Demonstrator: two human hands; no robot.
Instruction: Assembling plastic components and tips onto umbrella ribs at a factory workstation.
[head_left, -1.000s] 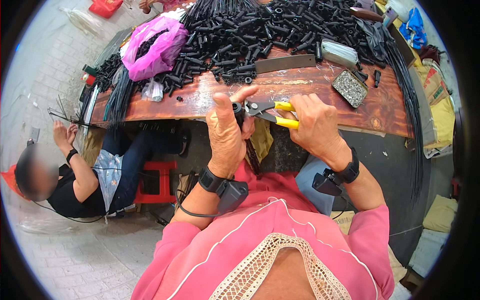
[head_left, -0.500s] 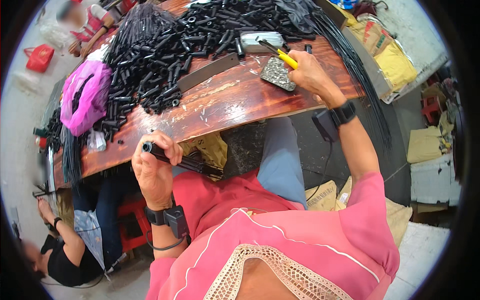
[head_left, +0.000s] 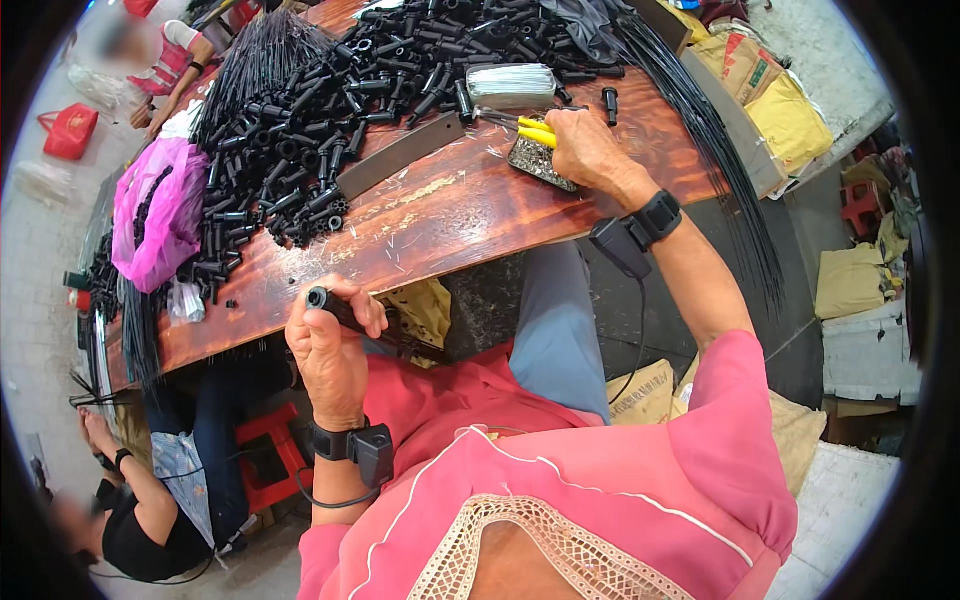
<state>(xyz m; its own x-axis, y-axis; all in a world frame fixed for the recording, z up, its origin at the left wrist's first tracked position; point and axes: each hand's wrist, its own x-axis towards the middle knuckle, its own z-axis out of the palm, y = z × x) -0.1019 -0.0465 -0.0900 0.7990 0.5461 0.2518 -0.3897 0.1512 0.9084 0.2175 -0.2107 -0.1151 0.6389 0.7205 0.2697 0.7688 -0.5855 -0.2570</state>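
Observation:
My left hand (head_left: 332, 365) is closed around a black plastic tube (head_left: 319, 298), its round hollow end facing up between thumb and fingers. Dark thin pieces trail from it over my lap, too shadowed to make out. At the right, my right hand (head_left: 592, 152) grips yellow-handled pliers (head_left: 537, 131), their metal jaws pointing left above the table. Just below them sits a shallow tray (head_left: 546, 170) of small metal bits. A clear box of white sticks (head_left: 511, 82) stands beyond the pliers.
A large heap of black tubes (head_left: 300, 150) covers the wooden table (head_left: 430, 220), with a flat metal bar (head_left: 400, 158) before it. Long black rods (head_left: 700, 130) hang over the right edge. A pink bag (head_left: 158, 215) lies left. Two other people sit at the left.
My right hand has moved slightly left with the pliers, whose jaws now point further left, over the tray. My left hand has shifted a little to the right with the tube.

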